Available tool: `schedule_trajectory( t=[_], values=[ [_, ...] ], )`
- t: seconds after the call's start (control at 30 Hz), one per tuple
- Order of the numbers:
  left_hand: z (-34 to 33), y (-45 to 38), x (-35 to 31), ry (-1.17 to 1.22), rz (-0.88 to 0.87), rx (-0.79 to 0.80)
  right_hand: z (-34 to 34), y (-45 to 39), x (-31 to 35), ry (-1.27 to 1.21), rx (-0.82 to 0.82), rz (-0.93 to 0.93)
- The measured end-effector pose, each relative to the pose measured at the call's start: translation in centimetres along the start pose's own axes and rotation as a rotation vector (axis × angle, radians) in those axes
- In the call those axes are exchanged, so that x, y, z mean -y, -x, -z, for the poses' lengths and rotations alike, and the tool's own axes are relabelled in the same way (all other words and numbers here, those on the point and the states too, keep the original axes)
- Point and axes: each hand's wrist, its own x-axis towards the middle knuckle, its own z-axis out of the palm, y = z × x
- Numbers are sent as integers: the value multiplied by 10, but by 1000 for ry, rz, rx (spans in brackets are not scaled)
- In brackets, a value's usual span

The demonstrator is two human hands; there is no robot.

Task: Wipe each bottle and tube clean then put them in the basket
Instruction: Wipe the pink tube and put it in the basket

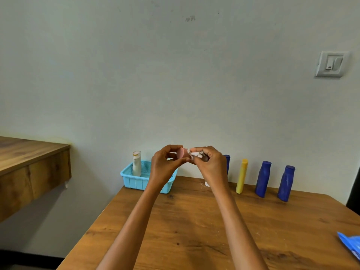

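Above the table's far edge, my left hand (165, 164) grips a small pink tube (182, 153) by its capped end. My right hand (209, 164) pinches a white wipe (194, 154) against the tube's other end, which it hides. A light blue basket (134, 181) stands at the back left of the table with one white bottle (136, 163) upright inside. Along the wall to the right stand a yellow tube (242, 176) and two blue bottles (263, 179) (286, 183). A third blue bottle (227, 162) shows partly behind my right hand.
The wooden table (194, 221) runs up to a pale wall. A blue wipes packet (350, 246) lies at its right edge. A small white object (206, 184) sits behind my right wrist. A second wooden surface (29, 162) stands to the left across a gap.
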Motion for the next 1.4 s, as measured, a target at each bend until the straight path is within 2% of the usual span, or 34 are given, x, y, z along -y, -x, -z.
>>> schedule_trajectory(
  t=[0.07,0.13,0.27,0.43,0.6,0.83,1.03,1.23,1.4],
  values=[
    [-1,0,-1,-21,7,5,-3,3,-6,58,-62,-39],
    [-1,1,-1,-16,20,10,-9,6,-5,73,-102,9],
    [9,0,-1,39,61,-27,-19,9,6,52,-25,111],
    [14,2,-4,23,90,-36,-14,12,-1,105,-63,-7],
    [14,1,-6,45,72,-71,-15,15,13,70,-13,89],
    [16,0,-8,60,108,-108,-5,-23,14,184,-3,-79],
    [29,-3,-14,114,64,-150,-12,-13,37,206,77,72],
    [23,-1,-25,154,30,-141,3,-37,37,215,-5,-74],
    [29,-4,-22,198,30,-164,-7,-21,44,207,75,22]
  ],
)
